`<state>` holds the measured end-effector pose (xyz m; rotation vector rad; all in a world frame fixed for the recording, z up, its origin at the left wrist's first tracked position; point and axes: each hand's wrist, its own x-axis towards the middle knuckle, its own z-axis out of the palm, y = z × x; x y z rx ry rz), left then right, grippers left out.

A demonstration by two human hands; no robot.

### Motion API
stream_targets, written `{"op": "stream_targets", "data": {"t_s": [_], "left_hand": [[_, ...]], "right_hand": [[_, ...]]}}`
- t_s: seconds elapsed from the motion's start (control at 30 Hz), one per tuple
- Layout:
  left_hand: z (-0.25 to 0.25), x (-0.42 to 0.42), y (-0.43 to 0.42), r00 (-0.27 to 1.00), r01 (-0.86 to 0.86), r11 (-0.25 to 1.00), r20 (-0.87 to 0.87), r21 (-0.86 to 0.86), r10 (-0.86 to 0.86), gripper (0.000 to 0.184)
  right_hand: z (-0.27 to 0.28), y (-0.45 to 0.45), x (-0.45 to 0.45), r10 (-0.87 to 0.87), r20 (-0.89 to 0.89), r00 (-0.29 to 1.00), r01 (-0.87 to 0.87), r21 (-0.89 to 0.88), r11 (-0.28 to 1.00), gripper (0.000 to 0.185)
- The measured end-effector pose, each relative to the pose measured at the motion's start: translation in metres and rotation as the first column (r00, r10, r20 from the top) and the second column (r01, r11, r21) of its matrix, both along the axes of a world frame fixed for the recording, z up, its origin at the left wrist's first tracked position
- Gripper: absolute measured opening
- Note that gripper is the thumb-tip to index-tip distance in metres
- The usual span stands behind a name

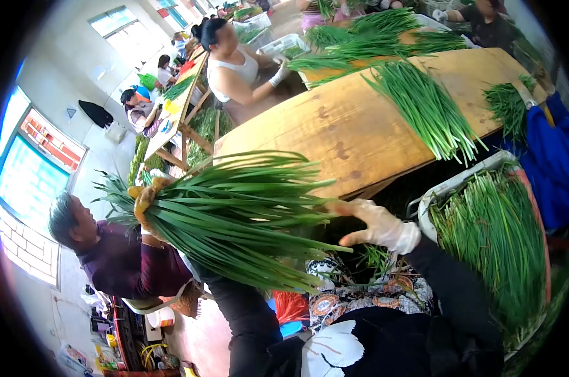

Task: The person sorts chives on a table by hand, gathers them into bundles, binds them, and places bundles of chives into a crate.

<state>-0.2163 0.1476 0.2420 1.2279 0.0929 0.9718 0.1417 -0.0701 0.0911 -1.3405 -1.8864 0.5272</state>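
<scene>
My left hand [145, 206], in a yellowed glove, is wrapped round a large bunch of garlic chives [234, 213] and holds it up off the table. The long green leaves fan out to the right across my view. Just past the leaf ends, my right hand [371, 225] is open in a pale glove, thumb and fingers apart, with nothing in it. Beside my right arm stands a light plastic crate [427, 217] full of loose chives [492, 245]. Another bunch of chives [422, 107] lies on the wooden table [284, 138].
More chives [372, 38] are heaped at the table's far end, where a person in a white top [234, 72] works. A seated person in a dark top [127, 264] is close on my left. Blue cloth [548, 163] hangs at the right.
</scene>
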Motion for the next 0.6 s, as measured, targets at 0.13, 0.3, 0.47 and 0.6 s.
{"op": "stream_targets", "data": {"t_s": [0.13, 0.3, 0.47, 0.6], "left_hand": [[-0.023, 0.030, 0.009, 0.922, -0.161, 0.982, 0.371, 0.098, 0.114, 0.022], [-0.030, 0.090, -0.027, 0.816, -0.170, 0.981, 0.571, 0.093, 0.087, 0.020], [-0.038, 0.104, -0.034, 0.784, 0.028, 0.989, 0.617, -0.144, 0.067, 0.023], [-0.039, 0.107, -0.033, 0.765, 0.080, 0.982, 0.642, -0.170, 0.049, 0.029]], "right_hand": [[0.022, 0.028, -0.048, -0.039, -0.870, 0.491, -0.249, -0.183, 0.951, 0.046], [0.025, 0.036, -0.037, -0.171, -0.947, 0.272, 0.030, -0.169, 0.985, 0.011], [0.003, 0.033, -0.023, -0.164, -0.888, 0.430, 0.034, -0.165, 0.986, 0.013], [-0.016, 0.024, -0.018, -0.153, -0.934, 0.322, 0.045, -0.146, 0.988, 0.016]]}}
